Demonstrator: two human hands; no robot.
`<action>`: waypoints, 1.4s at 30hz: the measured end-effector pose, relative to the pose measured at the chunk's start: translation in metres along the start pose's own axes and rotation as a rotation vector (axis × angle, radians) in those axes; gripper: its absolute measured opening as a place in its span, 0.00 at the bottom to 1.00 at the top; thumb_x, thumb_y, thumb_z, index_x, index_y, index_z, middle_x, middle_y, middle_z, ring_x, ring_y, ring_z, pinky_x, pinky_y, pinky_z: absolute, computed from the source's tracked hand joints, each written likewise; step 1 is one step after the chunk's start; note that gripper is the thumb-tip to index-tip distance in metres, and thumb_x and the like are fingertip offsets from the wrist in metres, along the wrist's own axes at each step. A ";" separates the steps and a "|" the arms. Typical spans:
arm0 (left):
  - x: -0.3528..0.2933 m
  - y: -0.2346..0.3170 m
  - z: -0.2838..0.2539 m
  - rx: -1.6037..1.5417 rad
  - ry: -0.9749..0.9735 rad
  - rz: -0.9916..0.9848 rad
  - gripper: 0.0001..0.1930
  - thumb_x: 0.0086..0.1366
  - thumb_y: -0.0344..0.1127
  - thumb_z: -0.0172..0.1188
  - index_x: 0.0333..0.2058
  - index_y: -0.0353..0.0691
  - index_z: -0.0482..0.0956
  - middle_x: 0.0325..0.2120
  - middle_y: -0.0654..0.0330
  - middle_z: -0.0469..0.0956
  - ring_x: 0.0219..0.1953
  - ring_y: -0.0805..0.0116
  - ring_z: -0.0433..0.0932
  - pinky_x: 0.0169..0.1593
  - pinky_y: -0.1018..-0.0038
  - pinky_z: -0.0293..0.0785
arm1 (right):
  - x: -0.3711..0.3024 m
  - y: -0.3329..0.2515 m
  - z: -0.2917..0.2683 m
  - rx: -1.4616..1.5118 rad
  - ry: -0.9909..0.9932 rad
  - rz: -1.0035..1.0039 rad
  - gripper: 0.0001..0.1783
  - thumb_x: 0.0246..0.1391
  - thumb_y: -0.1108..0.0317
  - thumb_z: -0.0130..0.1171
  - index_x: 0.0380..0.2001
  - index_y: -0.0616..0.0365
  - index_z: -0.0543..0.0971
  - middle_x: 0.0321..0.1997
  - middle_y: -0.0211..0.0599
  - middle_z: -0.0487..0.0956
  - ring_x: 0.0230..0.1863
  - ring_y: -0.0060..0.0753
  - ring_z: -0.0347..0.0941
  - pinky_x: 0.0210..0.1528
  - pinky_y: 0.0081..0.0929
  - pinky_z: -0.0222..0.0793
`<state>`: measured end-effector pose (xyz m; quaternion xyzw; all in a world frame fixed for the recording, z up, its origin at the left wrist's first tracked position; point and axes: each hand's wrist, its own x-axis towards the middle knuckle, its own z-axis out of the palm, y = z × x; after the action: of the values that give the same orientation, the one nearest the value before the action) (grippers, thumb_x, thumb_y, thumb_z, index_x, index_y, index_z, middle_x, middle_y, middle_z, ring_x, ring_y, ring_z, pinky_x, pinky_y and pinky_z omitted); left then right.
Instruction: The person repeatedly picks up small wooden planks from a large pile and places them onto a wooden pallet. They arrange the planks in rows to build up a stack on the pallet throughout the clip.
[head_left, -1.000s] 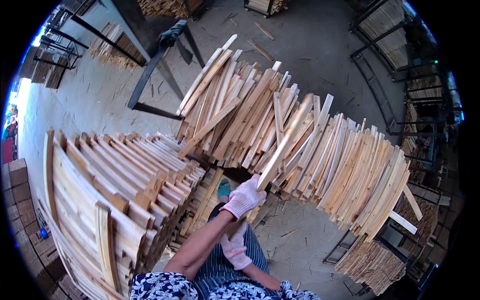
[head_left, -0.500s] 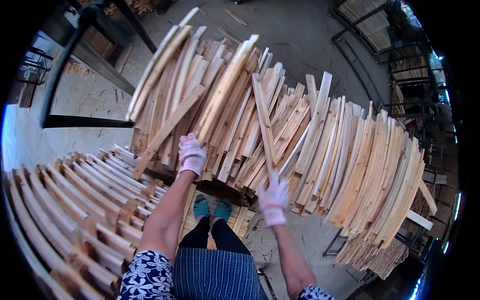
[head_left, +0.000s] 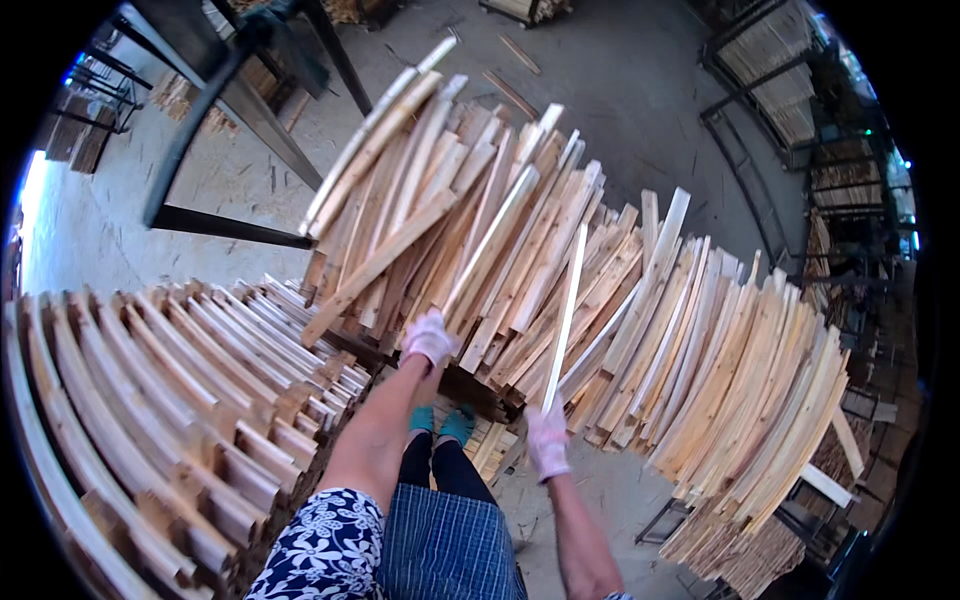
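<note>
My left hand point(head_left: 430, 338), in a pale pink-white work glove, is closed around the near end of a wooden slat point(head_left: 495, 235). That slat points away from me over a large pile of loose slats point(head_left: 590, 270). My right hand point(head_left: 547, 440), gloved the same way, grips the near end of another wooden slat point(head_left: 567, 315), which is turned so its narrow pale edge faces up. Both held slats reach over the pile; whether their far ends rest on it I cannot tell. The gloved fingers partly hide the gripped ends.
Stacked slats point(head_left: 150, 400) lie in spaced rows at the left. A dark metal frame point(head_left: 235, 220) stands at the far left. Racks of wood point(head_left: 765, 70) line the right side. Below the pile, at right, is a bundle of thin strips point(head_left: 740, 550). Loose sticks point(head_left: 510, 92) lie on the floor.
My right hand has closed on a slat whose end it was reaching toward, and the slat has turned edge-up. The slat in my left hand has shifted. My whole view has moved slightly.
</note>
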<state>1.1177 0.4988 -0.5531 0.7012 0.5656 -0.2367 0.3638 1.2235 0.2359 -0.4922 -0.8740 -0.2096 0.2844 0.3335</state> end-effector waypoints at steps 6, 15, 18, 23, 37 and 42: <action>-0.155 -0.004 -0.032 -0.503 -0.106 0.062 0.30 0.53 0.43 0.64 0.52 0.37 0.67 0.40 0.39 0.79 0.45 0.43 0.79 0.49 0.59 0.74 | -0.119 -0.077 -0.030 0.236 -0.083 0.306 0.31 0.56 0.67 0.56 0.62 0.65 0.62 0.50 0.54 0.76 0.49 0.50 0.75 0.54 0.35 0.69; -0.384 -0.003 -0.150 -0.526 -0.118 0.240 0.30 0.59 0.37 0.63 0.59 0.44 0.64 0.40 0.46 0.78 0.42 0.52 0.79 0.47 0.62 0.74 | -0.133 -0.154 -0.079 0.340 -0.067 0.225 0.31 0.57 0.64 0.56 0.61 0.64 0.63 0.47 0.49 0.76 0.45 0.46 0.75 0.53 0.36 0.68; -0.441 -0.004 -0.197 -0.827 -0.091 0.445 0.34 0.58 0.35 0.69 0.61 0.44 0.63 0.35 0.58 0.77 0.35 0.67 0.77 0.41 0.71 0.74 | -0.123 -0.153 -0.085 -0.669 -0.316 0.051 0.21 0.60 0.70 0.44 0.55 0.63 0.71 0.48 0.58 0.76 0.50 0.58 0.74 0.52 0.53 0.69; -0.550 -0.023 -0.295 -1.147 -0.006 0.417 0.36 0.58 0.33 0.71 0.62 0.41 0.63 0.46 0.62 0.76 0.47 0.74 0.72 0.53 0.74 0.70 | -0.072 -0.109 -0.103 -0.805 0.212 -1.199 0.20 0.56 0.74 0.40 0.51 0.60 0.74 0.40 0.45 0.78 0.34 0.49 0.77 0.35 0.54 0.73; -0.664 -0.271 -0.293 -0.698 1.381 -0.284 0.28 0.64 0.42 0.62 0.58 0.30 0.69 0.52 0.36 0.71 0.57 0.47 0.69 0.62 0.63 0.66 | -0.097 -0.145 -0.074 -0.910 -0.156 -0.740 0.19 0.56 0.68 0.47 0.51 0.55 0.75 0.44 0.43 0.77 0.47 0.44 0.74 0.35 0.48 0.75; -0.606 -0.346 -0.272 0.338 0.908 -0.536 0.38 0.65 0.50 0.59 0.59 0.19 0.63 0.55 0.35 0.70 0.61 0.46 0.68 0.66 0.62 0.63 | -0.128 -0.200 -0.092 -0.265 -0.164 -0.437 0.14 0.54 0.58 0.47 0.36 0.57 0.74 0.33 0.58 0.74 0.40 0.64 0.69 0.41 0.52 0.64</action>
<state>0.6112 0.3667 -0.0168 0.6129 0.7785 -0.0824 -0.1069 1.1507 0.2599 -0.2492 -0.8182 -0.4548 0.2456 0.2518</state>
